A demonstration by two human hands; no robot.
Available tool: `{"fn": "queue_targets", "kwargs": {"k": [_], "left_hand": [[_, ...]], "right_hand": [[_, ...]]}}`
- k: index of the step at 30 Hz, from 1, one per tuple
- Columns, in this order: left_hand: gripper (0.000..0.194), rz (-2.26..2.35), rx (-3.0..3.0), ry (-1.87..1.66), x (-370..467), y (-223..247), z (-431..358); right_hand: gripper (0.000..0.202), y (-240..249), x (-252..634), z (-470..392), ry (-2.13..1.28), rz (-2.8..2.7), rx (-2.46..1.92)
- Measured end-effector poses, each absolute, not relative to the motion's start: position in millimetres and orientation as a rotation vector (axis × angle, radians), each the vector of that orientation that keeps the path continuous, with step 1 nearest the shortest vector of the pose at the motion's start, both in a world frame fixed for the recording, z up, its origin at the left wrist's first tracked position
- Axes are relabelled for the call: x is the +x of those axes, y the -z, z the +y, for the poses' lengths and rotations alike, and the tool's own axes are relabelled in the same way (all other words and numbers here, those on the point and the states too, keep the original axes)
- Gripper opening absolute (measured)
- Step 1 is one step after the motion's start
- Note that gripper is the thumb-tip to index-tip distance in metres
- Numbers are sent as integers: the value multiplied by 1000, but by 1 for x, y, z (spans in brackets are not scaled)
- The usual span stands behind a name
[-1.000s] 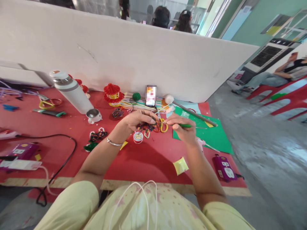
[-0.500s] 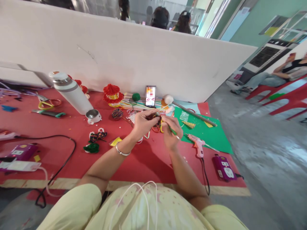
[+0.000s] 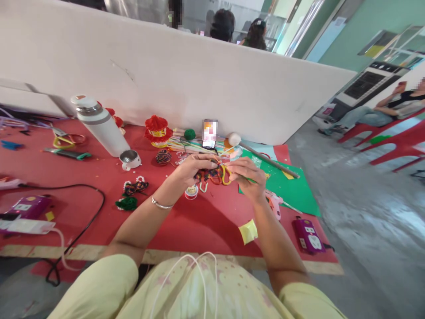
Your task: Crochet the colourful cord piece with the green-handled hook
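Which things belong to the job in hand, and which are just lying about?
In use:
multicoloured yarn piece, left hand
green-handled crochet hook, right hand
matching yarn ball, probably

Apparently lying about:
white vacuum flask
yellow packet
pink glue gun

Bright diffuse light, soft shadow on red tabletop (image 3: 179, 237), glare on grey floor (image 3: 361, 221), stretched edges

The dark, multicoloured yarn piece (image 3: 207, 174) is bunched in the left hand (image 3: 190, 170); the green-handled tool (image 3: 251, 180) is partly hidden inside the right hand (image 3: 248, 174).
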State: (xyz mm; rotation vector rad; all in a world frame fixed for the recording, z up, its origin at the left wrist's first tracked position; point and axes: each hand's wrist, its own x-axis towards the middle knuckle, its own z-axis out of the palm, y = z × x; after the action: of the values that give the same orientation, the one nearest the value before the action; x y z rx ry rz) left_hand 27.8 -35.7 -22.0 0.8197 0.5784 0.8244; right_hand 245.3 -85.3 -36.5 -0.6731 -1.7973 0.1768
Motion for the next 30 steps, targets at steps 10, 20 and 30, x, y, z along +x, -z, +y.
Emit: {"fn": "queue_targets", "kwargs": {"k": [10,20,30], "left_hand": [[28,587,1022,-791,21,10,-33],[27,511,1072,-547,16,7,-24],[23,566,1091,-624,15,11,-21]], "right_hand": [[28,16,258,-96,-259,-1957,-684],[18,8,259,-97,-482,-1866,-649],[13,10,249,-111,-414,-1758,-879]]}}
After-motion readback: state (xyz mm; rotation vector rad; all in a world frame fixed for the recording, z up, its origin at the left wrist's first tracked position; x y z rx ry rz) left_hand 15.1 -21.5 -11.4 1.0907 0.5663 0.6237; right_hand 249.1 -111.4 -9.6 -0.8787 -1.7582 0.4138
